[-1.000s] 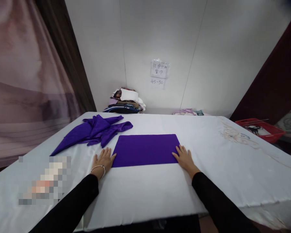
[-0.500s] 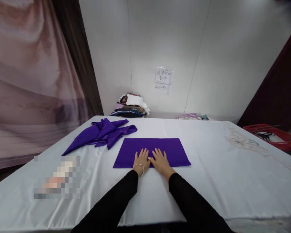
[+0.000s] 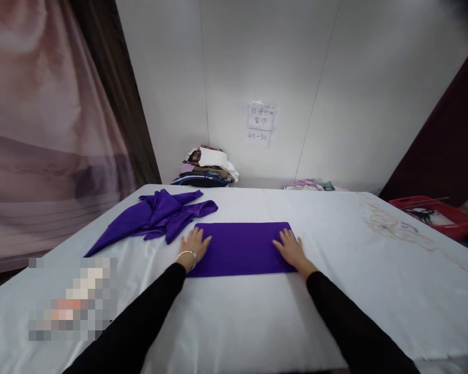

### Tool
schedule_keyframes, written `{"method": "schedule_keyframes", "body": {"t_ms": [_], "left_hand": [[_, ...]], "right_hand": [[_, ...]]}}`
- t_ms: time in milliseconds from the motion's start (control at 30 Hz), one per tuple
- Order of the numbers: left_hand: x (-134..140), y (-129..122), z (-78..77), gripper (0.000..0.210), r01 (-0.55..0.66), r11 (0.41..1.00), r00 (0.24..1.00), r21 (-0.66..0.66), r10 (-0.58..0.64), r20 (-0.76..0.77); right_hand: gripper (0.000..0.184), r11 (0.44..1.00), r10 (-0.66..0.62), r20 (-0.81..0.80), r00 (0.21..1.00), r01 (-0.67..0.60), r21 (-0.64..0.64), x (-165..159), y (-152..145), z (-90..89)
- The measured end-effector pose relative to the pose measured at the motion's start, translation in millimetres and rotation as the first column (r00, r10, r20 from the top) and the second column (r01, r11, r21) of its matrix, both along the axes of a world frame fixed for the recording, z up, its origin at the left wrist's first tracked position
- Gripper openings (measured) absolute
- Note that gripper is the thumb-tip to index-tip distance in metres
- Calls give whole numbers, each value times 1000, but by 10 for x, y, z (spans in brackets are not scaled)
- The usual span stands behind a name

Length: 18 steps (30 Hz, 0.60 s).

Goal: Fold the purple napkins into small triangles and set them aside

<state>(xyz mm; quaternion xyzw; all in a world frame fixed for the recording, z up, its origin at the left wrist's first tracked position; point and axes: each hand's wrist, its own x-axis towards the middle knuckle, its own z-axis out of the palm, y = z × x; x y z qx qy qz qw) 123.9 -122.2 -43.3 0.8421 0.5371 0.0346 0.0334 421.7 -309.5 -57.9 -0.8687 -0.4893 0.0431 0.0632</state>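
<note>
A purple cloth napkin [image 3: 242, 249], folded into a flat rectangle, lies in front of me on the white-covered table [image 3: 249, 322]. My left hand [image 3: 194, 245] rests open on its left edge, fingers spread, with a bangle at the wrist. On the right end of the napkin my right hand [image 3: 290, 249] lies flat, its fingers apart too. Neither hand grips anything. A crumpled heap of purple cloth [image 3: 159, 213] sits farther back, left of the napkin.
A pixelated object [image 3: 72, 301] lies at the table's left front. Stacked clothes [image 3: 206, 169] and a lower cloth pile [image 3: 306, 185] are behind the far edge. At the right stands a red basket [image 3: 448, 218]. A handwritten sign [image 3: 261, 117] hangs on the wall.
My hands have slid apart from the middle of the folded napkin, the left one to its left edge and the right one to its right end. The view has shifted slightly.
</note>
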Motion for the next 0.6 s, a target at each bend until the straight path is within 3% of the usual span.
{"method": "schedule_keyframes", "body": {"t_ms": [133,267,367,467,600], "left_hand": [[667,-145,-69,56,257,965,966,48,-257,10],[789,-5,-210,61,265,964,964,9,-266,26],[591,248,-233,67,171,985,985,-6,-171,36],[360,498,-225,68,86,996,996,-2,-86,19],[208,704,-261,68,15,1000,1000,8,-15,19]], "right_hand": [[67,961,274,-92,957,-269,65,-613,675,52],[68,920,392,-107,914,-386,72,-792,986,-36],[69,946,324,-94,941,-320,58,-478,943,-82],[70,991,133,-81,988,-132,18,24,748,-98],[69,999,-45,-40,998,44,-11,526,458,-142]]}}
